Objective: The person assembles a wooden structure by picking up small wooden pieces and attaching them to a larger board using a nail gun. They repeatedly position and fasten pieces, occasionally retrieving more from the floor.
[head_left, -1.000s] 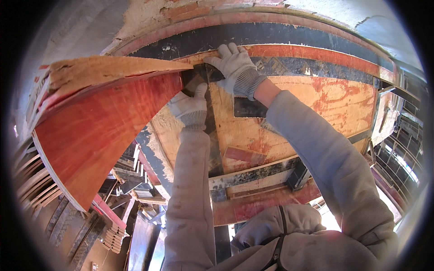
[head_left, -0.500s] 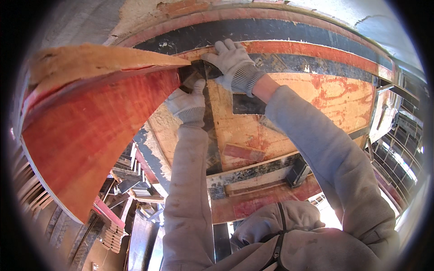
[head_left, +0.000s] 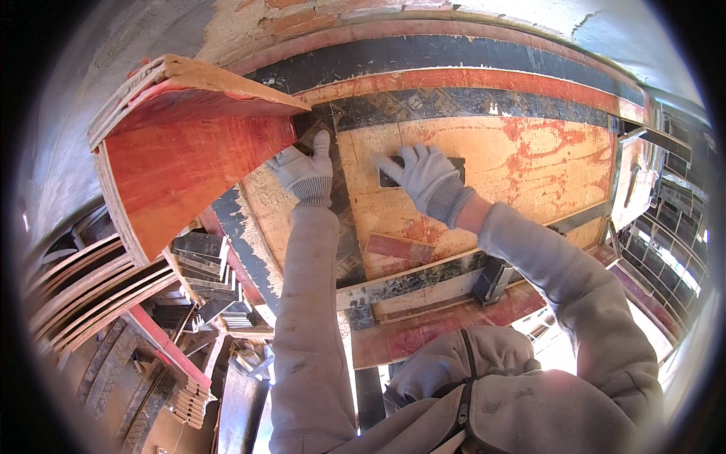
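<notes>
Two gloved hands press flat against worn plywood formwork.

The left hand (head_left: 306, 172), in a grey knit glove, lies open just left of centre with fingers stretched upward, gripping nothing, its fingertips on a dark vertical strip (head_left: 342, 198) beside the corner of a red plywood panel (head_left: 178, 170) that juts out at the upper left of the frame. The right hand (head_left: 423, 178), gloved alike, is spread open near the centre, palm down and holding nothing, covering most of a small dark rectangular opening (head_left: 456, 162) in the orange, red-stained plywood sheet (head_left: 529, 163). Above both runs a curved black and red band (head_left: 469, 57). At lower left, well apart from the hands, lie stacked boards (head_left: 98, 291).
</notes>
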The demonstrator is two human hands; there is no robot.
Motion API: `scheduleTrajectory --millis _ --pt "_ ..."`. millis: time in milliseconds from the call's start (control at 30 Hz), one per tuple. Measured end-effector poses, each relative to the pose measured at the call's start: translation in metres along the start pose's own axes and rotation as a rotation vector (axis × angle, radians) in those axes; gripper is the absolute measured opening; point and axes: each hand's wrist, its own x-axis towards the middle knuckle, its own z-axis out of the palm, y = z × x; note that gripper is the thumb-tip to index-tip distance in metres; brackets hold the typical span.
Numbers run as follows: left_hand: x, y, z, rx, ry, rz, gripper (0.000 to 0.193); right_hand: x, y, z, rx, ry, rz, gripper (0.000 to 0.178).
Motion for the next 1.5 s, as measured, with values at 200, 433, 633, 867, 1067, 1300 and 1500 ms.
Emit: scheduleTrajectory --millis 200,433,633,867,1067,1300,1500 --pt "0.0 -0.003 -0.003 -0.172 0.027 0.034 0.069 -0.021 0.067 -0.031 1.458 0.967 -0.017 0.077" --pt "-0.004 0.006 -0.018 -0.405 0.035 -0.033 0.062 0.023 0.062 0.005 1.909 0.783 0.084 0.052" --pt "-0.004 0.006 -0.021 -0.369 0.015 -0.004 0.081 0.051 0.047 0.001 0.729 0.802 0.067 0.037" --pt "-0.002 0.012 -0.015 -0.176 0.0 -0.021 0.121 0.078 0.048 -0.004 0.215 0.845 0.019 0.029" --pt "-0.002 0.007 -0.009 -0.112 0.008 -0.014 0.128 0.079 0.042 -0.003 0.09 0.742 -0.032 0.036" --pt "-0.001 0.007 -0.007 -0.144 0.064 0.026 0.127 0.078 0.042 -0.013 0.031 0.667 -0.03 0.055" --pt "0.001 0.012 -0.008 -0.156 0.012 -0.068 0.122 0.083 0.045 -0.023 0.048 0.613 -0.099 0.051"
